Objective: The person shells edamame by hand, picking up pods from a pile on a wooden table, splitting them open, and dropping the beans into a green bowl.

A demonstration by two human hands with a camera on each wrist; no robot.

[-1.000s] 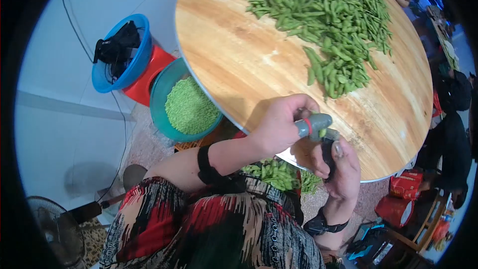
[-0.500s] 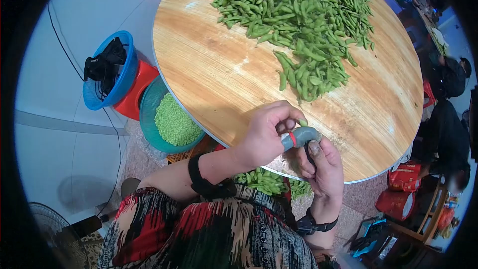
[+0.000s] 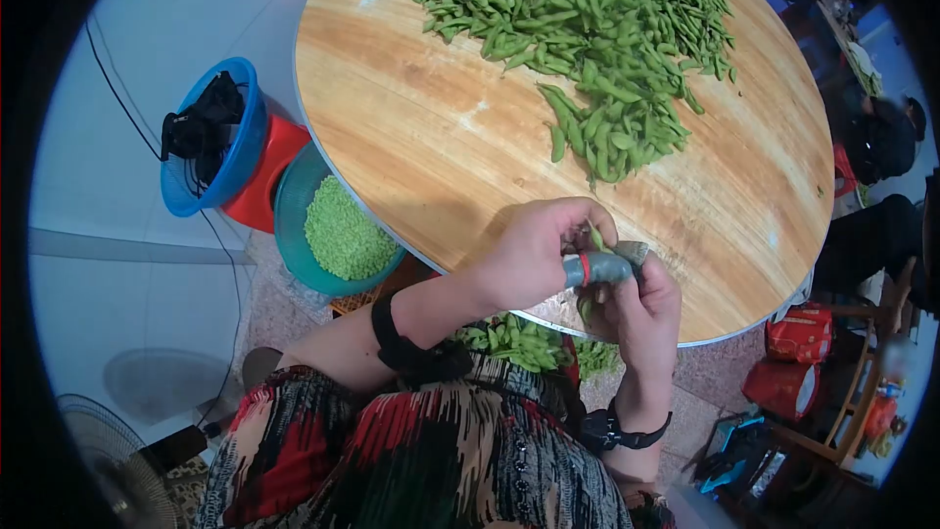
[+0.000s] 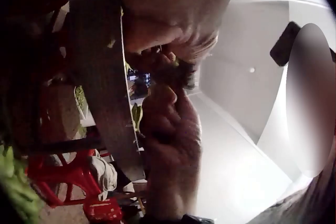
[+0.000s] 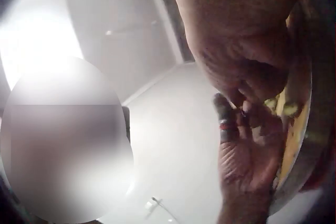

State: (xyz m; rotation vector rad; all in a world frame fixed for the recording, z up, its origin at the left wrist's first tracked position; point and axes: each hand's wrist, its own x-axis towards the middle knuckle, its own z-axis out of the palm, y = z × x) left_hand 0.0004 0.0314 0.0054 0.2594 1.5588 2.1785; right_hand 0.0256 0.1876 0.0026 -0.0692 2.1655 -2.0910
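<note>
Close over the table's near edge, both hands meet in the head view. My left hand (image 3: 524,253) has a grey thumb cover (image 3: 599,269) with a red band and pinches a green soybean pod (image 3: 595,235). My right hand (image 3: 648,309), also with a grey thumb cover (image 3: 632,253), curls its fingers against the left thumb. Another green pod (image 3: 586,310) shows at the right fingers, which partly hide it. In the right wrist view, green pieces (image 5: 290,109) show beside the fingers. A large heap of soybean pods (image 3: 587,29) lies farther back on the round wooden table (image 3: 392,118).
A teal basin (image 3: 292,245) of shelled beans (image 3: 345,235) stands left of the table. Behind it, a blue basin (image 3: 250,137) with black items sits on a red stool (image 3: 269,171). More pods (image 3: 519,343) lie below the table edge. A fan (image 3: 93,451) stands at lower left.
The head view has shifted, so the table appears farther left. The hands stay together; the left thumb has straightened from its bent pose, and a pod now shows upright by the left fingers.
</note>
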